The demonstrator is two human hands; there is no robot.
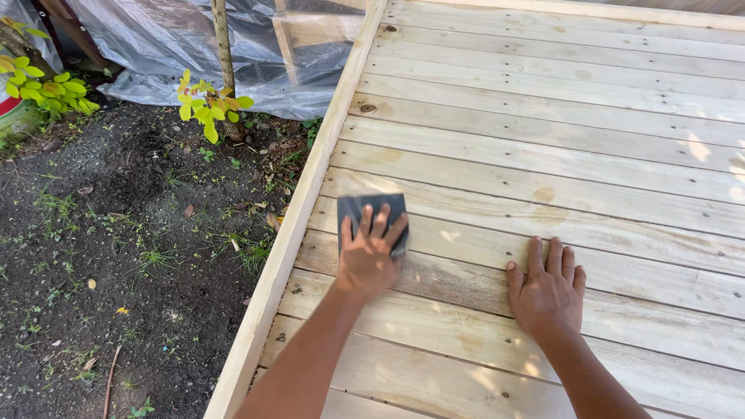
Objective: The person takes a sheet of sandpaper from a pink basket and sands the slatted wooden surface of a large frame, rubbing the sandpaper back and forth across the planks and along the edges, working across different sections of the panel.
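So there's a dark grey-blue sanding pad (372,217), roughly rectangular, lying flat on the pale wooden plank deck (559,155). It sits near the deck's left edge board, across the seam between two planks, and its lower half is covered by the left hand (367,256) pressed on top. The planks are light, unfinished wood with knots, a few darker stains and small screw heads showing.
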